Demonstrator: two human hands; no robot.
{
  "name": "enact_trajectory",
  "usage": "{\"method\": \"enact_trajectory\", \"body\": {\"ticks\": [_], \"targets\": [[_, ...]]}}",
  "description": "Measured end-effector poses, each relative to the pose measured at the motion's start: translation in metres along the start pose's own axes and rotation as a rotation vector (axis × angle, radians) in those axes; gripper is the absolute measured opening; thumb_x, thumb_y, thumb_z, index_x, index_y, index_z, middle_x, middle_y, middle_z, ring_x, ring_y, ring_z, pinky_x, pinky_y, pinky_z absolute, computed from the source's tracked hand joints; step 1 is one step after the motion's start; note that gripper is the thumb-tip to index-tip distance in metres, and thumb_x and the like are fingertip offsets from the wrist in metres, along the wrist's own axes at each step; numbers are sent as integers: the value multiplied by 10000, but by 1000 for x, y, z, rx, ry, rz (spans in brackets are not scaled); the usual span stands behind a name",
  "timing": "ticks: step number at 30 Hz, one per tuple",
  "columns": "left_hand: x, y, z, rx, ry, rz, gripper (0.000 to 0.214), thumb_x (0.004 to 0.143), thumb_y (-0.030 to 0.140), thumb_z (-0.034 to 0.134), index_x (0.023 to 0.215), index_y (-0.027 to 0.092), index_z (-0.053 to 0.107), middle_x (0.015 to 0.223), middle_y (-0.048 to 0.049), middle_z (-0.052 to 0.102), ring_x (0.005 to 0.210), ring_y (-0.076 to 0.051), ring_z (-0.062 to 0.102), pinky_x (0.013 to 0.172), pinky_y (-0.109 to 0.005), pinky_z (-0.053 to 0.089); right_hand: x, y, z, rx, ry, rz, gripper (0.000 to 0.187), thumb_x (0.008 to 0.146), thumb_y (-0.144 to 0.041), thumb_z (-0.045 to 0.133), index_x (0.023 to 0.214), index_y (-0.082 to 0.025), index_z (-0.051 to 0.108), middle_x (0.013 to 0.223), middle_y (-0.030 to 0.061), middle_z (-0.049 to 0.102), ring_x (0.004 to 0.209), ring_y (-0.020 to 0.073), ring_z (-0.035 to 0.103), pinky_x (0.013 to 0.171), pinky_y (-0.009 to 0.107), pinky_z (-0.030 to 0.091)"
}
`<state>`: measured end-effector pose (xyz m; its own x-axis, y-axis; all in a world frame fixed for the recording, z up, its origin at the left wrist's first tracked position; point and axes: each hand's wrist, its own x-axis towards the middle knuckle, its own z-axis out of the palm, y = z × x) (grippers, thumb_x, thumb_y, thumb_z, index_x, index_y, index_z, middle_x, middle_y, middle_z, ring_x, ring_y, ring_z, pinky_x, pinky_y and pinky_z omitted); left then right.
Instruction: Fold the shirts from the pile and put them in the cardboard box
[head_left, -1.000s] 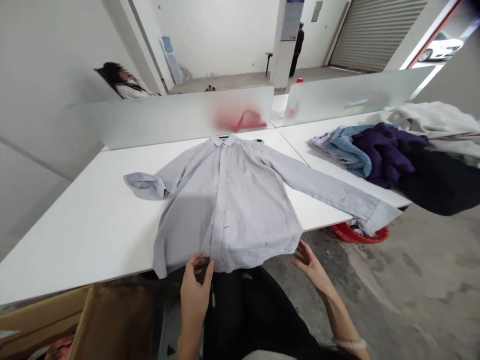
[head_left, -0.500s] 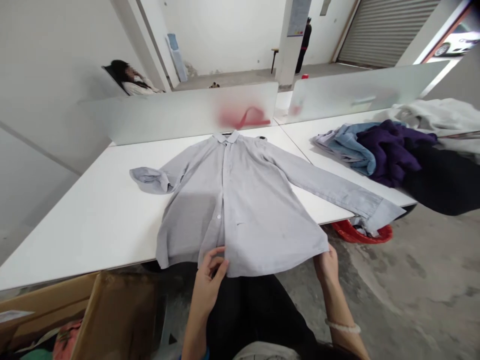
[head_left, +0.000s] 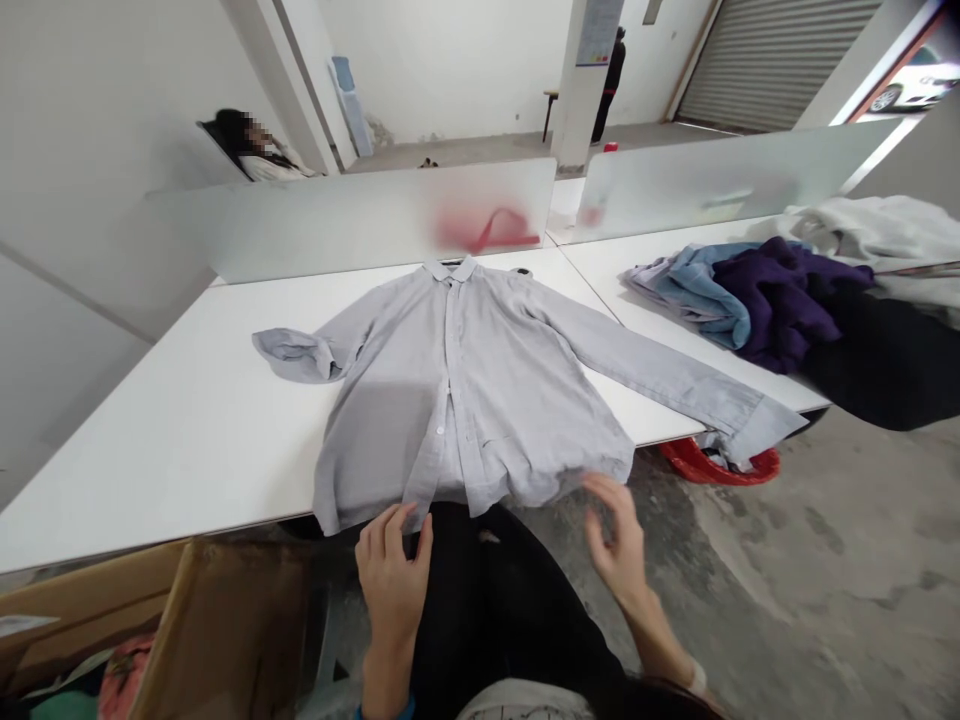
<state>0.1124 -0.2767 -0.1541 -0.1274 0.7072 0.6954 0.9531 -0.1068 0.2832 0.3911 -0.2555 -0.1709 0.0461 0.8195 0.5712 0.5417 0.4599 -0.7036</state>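
Fingers loosely open, left hand and right hand by grey shirt

I have open room over the bare bench on the left of the frame, and a narrower wedge right of centre between the shirt and its long sleeve. Frosted screens wall off the far side; a pile of clothes blocks the right. A cardboard box crowds the lower left, a red bin the space below the sleeve.
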Motion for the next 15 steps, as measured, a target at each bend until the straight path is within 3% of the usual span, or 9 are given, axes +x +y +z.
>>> {"method": "enact_trajectory", "body": {"ticks": [3, 5, 7, 9, 11, 15], "targets": [[3, -3, 8, 86, -55, 61, 315, 830, 247, 625, 1125, 141, 592, 1244, -195, 576, 1248, -359, 464, 976, -522, 406, -8, -32, 39, 316, -256, 154, 195, 899, -158, 443, 931, -208, 629, 822, 35, 659, 794, 160, 628, 742, 303, 490], [5, -7, 14, 101, -127, 87, 382, 856, 211, 575, 1231, 142, 543, 1352, -197, 509, 1348, -372, 351, 1041, -571, 336, -15, -43, 69, 453, -496, 335, 174, 893, -189, 469, 863, -195, 641, 755, 23, 657, 715, 145, 624, 677, 276, 479], [9, -13, 16, 84, -176, 116, 408, 872, 153, 522, 1280, 159, 509, 1352, -171, 526, 1335, -341, 387, 1067, -569, 310, -21, -45, 97, 564, -632, 521, 106, 844, -222, 561, 906, -193, 643, 795, 22, 666, 714, 143, 624, 663, 271, 471], [13, -21, 14, 42, -169, 140, 381, 871, 118, 504, 1248, 167, 535, 1284, -147, 587, 1255, -306, 489, 1055, -535, 347, -23, -40, 115, 721, -593, 717, 272, 759, -270, 681, 1013, -209, 603, 863, 12, 661, 712, 136, 623, 654, 267, 470], [18, -25, 7, -18, -119, 143, 309, 868, 121, 519, 1166, 167, 586, 1183, -132, 646, 1145, -275, 574, 1006, -487, 413, -20, -34, 122, 930, -461, 920, 452, 691, -344, 759, 1075, -229, 550, 947, 10, 650, 730, 134, 634, 665, 274, 481], [30, -19, -11, -129, 13, 106, 155, 852, 120, 566, 979, 170, 639, 971, -94, 701, 930, -218, 644, 931, -431, 475, -6, -21, 112, 1172, -270, 1158, 387, 643, -416, 807, 855, -167, 600, 822, 19, 655, 751, 137, 639, 709, 265, 483]]}}
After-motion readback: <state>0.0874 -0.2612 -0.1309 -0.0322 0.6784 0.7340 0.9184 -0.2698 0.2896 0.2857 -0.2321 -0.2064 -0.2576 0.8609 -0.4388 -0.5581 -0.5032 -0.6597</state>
